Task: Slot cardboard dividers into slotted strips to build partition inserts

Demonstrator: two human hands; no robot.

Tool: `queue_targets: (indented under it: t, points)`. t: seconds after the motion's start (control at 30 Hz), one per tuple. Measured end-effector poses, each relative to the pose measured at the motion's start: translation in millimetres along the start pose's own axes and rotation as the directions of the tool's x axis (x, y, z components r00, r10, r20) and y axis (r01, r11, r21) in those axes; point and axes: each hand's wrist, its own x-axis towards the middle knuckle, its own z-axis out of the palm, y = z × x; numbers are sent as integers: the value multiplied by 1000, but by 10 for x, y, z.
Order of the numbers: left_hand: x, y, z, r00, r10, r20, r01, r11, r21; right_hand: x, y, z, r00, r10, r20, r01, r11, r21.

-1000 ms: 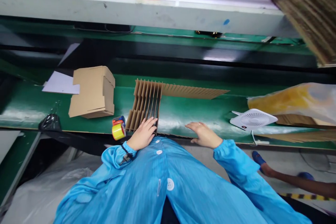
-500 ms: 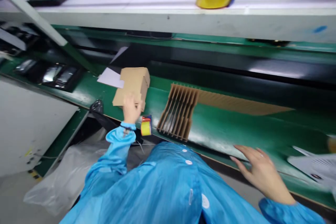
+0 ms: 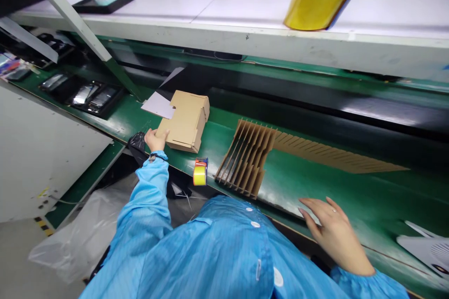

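Firstly, left hand (image 3: 156, 140): thumb and fingers closed on the near left corner of a cardboard stack (image 3: 187, 119), lying on the green table (image 3: 298, 173). Right hand (image 3: 333, 233): open, at the table's near edge. Between the hands: yellow tape (image 3: 199, 175); slotted cardboard divider (image 3: 247, 156). Far right: white fan (image 3: 430, 250).

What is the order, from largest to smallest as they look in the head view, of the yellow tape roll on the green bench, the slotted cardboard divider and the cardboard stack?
1. Slotted cardboard divider
2. Cardboard stack, one corner partly covered by the left hand
3. Yellow tape roll

Real sizes could differ.
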Motion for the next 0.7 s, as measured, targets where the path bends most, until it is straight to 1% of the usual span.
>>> queue_targets:
  t: [0.07,0.13,0.2,0.23,0.27,0.3,0.33,0.37,0.4,0.43,0.47,0.5,0.53,0.57,0.63,0.7]
  points:
    - [-28,105,-27,998,13,-54,-18,997,-78,104,-59,-31,999,1,-43,2,998,57]
    - [-177,260,-68,995,38,-96,-53,986,-159,232,-168,-62,995,66,-79,-52,984,169]
    - [-482,464,-145,972,139,-189,-180,959,-218,399,-341,-94,977,197,-77,-159,924,347]
    - [-685,579,-202,931,248,-267,-311,922,-229,500,-451,-110,962,267,-52,-213,861,463]
    - [-909,696,-268,859,385,-338,-466,861,-203,613,-572,-125,947,320,-11,-252,765,593]
    - [-1141,811,-339,759,553,-344,-629,759,-168,732,-699,-140,939,343,36,-260,637,725]
    - [-1368,921,-407,615,723,-314,-785,601,-151,854,-827,-154,942,324,90,-248,489,836]
    - [-1580,1021,-464,452,852,-266,-892,425,-152,971,-950,-169,949,287,128,-227,346,910]
    - [-1767,1110,-500,327,917,-227,-941,292,-173,1077,-1062,-182,957,247,154,-213,230,950]
    - [-1923,1185,-511,217,958,-189,-963,178,-205,1166,-1160,-194,958,227,174,-211,147,966]
    - [-2047,1247,-494,133,976,-170,-966,90,-243,1234,-1239,-204,953,232,195,-223,100,970]
    - [-2140,1295,-449,76,983,-168,-958,25,-285,1280,-1297,-208,941,259,218,-246,83,966]
    - [-2205,1331,-383,32,984,-177,-945,-28,-327,1304,-1333,-205,921,305,242,-279,83,957]
    - [-2249,1357,-302,3,981,-195,-928,-70,-366,1311,-1348,-193,893,366,262,-313,87,946]
    - [-2291,1392,-131,-33,978,-208,-886,-125,-446,1286,-1325,-145,819,502,278,-366,84,927]
    - [-2300,1424,6,-88,983,-159,-822,-162,-546,1232,-1255,-84,744,617,256,-379,75,922]
